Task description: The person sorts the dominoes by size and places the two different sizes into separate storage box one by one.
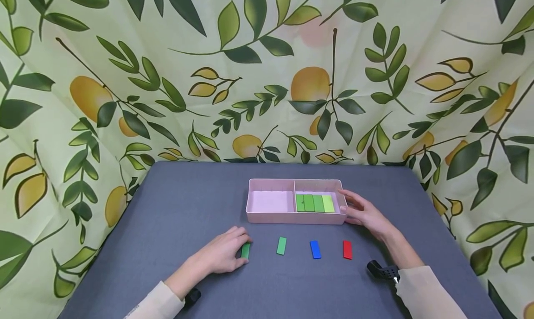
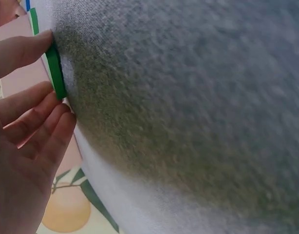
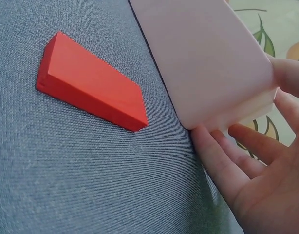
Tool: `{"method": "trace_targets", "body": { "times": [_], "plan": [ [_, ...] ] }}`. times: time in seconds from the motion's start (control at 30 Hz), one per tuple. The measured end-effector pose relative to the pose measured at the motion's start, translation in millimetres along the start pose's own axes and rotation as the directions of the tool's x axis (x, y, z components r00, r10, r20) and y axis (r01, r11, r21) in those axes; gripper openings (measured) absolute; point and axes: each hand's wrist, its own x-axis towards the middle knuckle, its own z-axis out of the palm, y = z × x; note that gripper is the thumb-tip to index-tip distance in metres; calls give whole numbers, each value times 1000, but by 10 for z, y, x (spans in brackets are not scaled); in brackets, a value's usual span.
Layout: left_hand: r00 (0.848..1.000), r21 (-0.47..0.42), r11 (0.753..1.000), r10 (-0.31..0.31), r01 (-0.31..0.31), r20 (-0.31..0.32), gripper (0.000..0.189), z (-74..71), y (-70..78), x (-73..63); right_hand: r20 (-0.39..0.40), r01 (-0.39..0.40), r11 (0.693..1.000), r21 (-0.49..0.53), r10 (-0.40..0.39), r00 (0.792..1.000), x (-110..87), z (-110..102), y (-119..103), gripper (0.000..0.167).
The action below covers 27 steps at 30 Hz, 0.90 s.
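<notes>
Between its thumb and fingers, my left hand pinches a flat green block on the table. The left wrist view shows the thumb at one end of this block and fingertips at the other. My right hand touches the right end of a pink two-compartment box, its fingers loosely spread along the end wall in the right wrist view. Several green blocks, the rightmost one lighter, lie side by side in the right compartment. The left compartment holds nothing.
A second green block, a blue block and a red block lie spaced out in a row in front of the box. A grey-blue cloth covers the table. Behind hangs a leaf-and-fruit patterned curtain.
</notes>
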Motion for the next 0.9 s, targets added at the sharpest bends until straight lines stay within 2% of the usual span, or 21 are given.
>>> {"method": "trace_targets", "body": {
  "times": [0.3, 0.67, 0.9],
  "plan": [
    [1000, -29, 1000, -10, 9, -17, 36, 20, 39, 57, 6, -7, 1000, 5, 7, 1000, 17, -26, -7, 71],
    [999, -64, 998, -1, -3, -54, 35, -65, 183, 170, 18, -3, 1000, -10, 3, 1000, 53, -29, 21, 70],
    [991, -54, 997, 55, -62, -126, 33, -151, 256, 262, 28, 9, 1000, 0, -9, 1000, 34, -47, 24, 70]
  ]
}}
